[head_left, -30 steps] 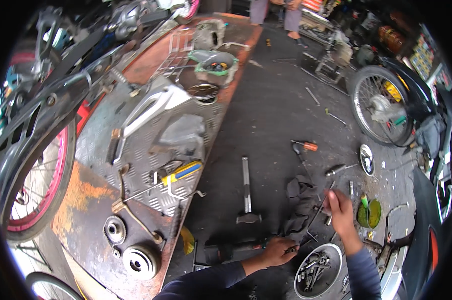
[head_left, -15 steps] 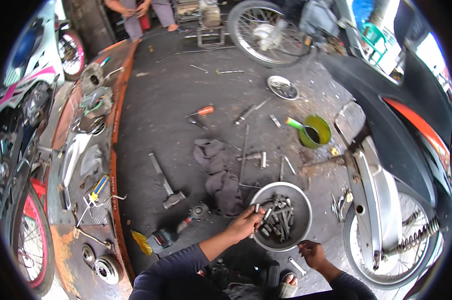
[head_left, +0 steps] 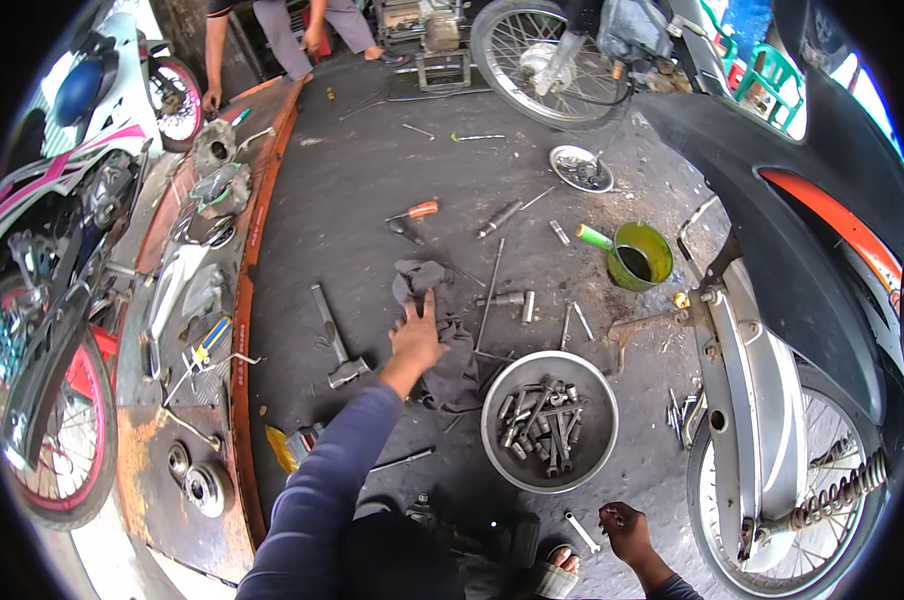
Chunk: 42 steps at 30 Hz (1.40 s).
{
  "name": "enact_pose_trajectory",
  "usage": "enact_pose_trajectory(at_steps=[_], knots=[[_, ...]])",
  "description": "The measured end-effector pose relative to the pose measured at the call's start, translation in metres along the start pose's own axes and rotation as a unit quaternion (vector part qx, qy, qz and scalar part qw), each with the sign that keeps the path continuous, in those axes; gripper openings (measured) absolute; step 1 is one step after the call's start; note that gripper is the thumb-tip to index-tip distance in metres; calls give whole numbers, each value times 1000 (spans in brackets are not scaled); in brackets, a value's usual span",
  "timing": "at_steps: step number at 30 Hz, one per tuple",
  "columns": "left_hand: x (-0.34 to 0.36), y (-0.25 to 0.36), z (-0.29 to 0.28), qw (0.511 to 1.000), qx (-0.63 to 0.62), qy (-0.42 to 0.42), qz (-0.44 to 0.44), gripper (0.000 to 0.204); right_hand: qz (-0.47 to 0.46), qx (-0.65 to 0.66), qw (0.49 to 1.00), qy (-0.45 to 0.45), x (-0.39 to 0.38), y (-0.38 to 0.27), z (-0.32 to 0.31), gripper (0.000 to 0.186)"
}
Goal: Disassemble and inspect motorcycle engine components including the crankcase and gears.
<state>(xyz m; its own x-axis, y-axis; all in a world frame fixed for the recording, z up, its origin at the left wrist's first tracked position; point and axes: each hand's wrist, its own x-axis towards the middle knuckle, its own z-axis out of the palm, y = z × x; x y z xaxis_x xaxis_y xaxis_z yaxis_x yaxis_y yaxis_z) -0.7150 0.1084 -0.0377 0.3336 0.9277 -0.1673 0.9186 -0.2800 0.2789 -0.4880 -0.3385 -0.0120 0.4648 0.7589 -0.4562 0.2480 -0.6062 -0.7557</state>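
My left hand (head_left: pixel 415 345) reaches over the dark grey rag (head_left: pixel 454 368) with its fingers spread, touching or just above it; the exact contact is hidden. My right hand (head_left: pixel 627 532) hangs low at the right with loosely bent fingers and nothing visible in it. Beside it a small spanner (head_left: pixel 582 533) lies on the ground. Between the hands stands a round metal bowl (head_left: pixel 492 440) with sockets and spanners (head_left: pixel 552 425) heaped inside. Left of the rag lies a hammer (head_left: pixel 342 365). A T-shaped metal tool (head_left: pixel 527 303) rests to its right.
A motorcycle's rear wheel and swingarm (head_left: pixel 757 430) stand at the right. A green pot (head_left: pixel 640 257) and a small dish of parts (head_left: pixel 581 169) lie farther off. At the left, an orange-edged metal platform (head_left: pixel 242 330) carries parts. Another person's legs and hands (head_left: pixel 312 40) show at the far left.
My left hand has moved from the bowl's rim, where it held a metal cylinder like a socket, up and left to the rag; its fingers have opened. The right hand stays low, shifting slightly down.
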Motion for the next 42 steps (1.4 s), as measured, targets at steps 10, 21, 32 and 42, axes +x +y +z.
enact_pose_trajectory(at_steps=[10,21,32,42], knots=[[-102,33,-139,786,-582,101,185,24,-165,336,904,-205,96,-224,24,55],[-189,-33,-149,826,-467,149,277,97,-118,325,842,-414,71,-328,142,61],[-466,-325,-315,795,-98,582,-140,53,-292,171,779,-527,78,-333,214,29],[-298,-192,-225,987,-145,67,-29,21,-260,-154,859,-413,116,-230,165,11]])
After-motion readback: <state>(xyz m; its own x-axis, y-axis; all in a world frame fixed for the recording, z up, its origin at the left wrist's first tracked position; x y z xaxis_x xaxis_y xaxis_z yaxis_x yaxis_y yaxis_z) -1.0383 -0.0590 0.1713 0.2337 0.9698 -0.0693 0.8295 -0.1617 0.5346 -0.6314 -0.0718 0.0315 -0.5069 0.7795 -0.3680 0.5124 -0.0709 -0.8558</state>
